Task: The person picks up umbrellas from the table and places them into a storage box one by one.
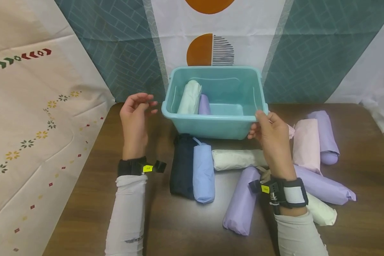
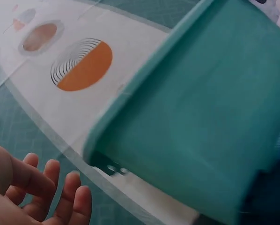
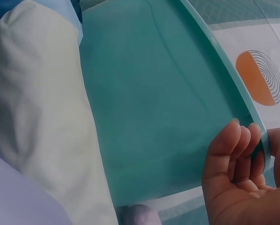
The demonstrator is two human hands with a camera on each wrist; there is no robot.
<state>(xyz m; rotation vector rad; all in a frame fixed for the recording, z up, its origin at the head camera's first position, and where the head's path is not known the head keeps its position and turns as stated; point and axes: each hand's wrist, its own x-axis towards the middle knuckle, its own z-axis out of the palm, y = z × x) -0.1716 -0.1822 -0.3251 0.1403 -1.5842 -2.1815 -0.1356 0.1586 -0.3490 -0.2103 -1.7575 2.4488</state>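
A teal plastic bin [image 1: 208, 127] stands at the back of the table. Inside it, on the left, lean a pale green folded umbrella [image 1: 190, 97] and a shorter-looking lavender one [image 1: 204, 105]. My right hand [image 1: 273, 137] grips the bin's front right corner, thumb over the rim [image 3: 266, 140] and fingers curled beneath. Left of the bin, my left hand [image 1: 135, 122] hangs in the air with loosely bent fingers and holds nothing. In the left wrist view it is apart from the bin's corner [image 2: 95, 150].
Before the bin lie black [image 1: 182, 167], light blue [image 1: 204, 174], cream [image 1: 236, 159] and lavender [image 1: 242, 202] folded umbrellas. More lie at the right, pink [image 1: 307, 144] and lavender [image 1: 324, 131] among them, partly behind my right arm. A patterned cloth [image 1: 121, 53] hangs behind the table.
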